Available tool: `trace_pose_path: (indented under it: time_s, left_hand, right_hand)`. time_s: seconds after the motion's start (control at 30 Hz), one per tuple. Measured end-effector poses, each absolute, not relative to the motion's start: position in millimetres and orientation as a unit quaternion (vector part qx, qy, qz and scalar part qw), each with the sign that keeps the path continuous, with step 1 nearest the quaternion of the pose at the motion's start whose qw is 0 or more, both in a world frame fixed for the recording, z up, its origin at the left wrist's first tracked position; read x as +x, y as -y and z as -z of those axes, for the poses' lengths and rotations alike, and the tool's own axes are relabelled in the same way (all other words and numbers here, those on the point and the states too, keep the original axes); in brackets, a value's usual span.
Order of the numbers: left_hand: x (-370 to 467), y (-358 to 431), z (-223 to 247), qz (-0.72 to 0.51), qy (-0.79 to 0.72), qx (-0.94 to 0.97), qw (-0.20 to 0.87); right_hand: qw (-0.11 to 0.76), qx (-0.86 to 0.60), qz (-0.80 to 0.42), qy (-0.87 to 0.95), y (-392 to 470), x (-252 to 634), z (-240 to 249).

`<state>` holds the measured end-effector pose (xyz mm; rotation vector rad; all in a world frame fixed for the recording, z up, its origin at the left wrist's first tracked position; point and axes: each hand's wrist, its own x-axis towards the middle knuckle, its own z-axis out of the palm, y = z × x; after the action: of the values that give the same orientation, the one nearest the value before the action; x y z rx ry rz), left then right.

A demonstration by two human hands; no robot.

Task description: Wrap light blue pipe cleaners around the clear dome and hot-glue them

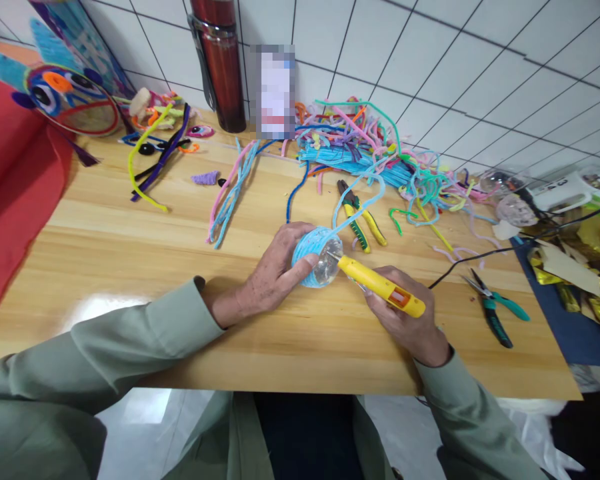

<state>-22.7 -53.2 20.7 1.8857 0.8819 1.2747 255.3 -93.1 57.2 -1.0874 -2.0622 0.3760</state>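
Over the middle of the worktop [260, 353]: clear plastic piece [329, 268], wound with light-blue fuzzy strand [316, 238], clear end turned right.
Left hand [263, 283]: fingers grasping the wound body from the left; thumb [303, 268] pressed on the windings.
Right hand [413, 320]: fingers grasping a yellow glue gun [380, 285], nozzle [333, 255] at the clear end.
Free strand: looped from the piece toward the far right.
Step in hand (judged): gluing at the edge of the windings; no glue bead can be made out.
Next move calls for (judged): steady nozzle, fingertips clear of it, strand laid snugly against the last turn.
Yellow-green pliers [361, 230]: far side, just beyond the piece.
Teal-handled pliers [495, 308]: right of the right hand.
Strand pile [350, 160]: far side, by the tiled wall [340, 40].
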Motion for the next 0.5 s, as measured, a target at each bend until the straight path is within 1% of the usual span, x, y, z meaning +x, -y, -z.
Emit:
trace_pose_path:
  time_s: [0.2, 0.5]
  left_hand:
    - [-22.8, 53.7, -20.4, -0.491, -0.32, 0.743, 0.323]
    - [-23.4, 54.7, -23.4, -0.488, -0.364, 0.699, 0.375]
  right_hand:
    - [0.385, -0.426, -0.159, 0.803, 92.7, 255.5, -56.3]
    - [0.382, -0.399, -0.15, 0.82, 92.5, 256.0, -60.2]
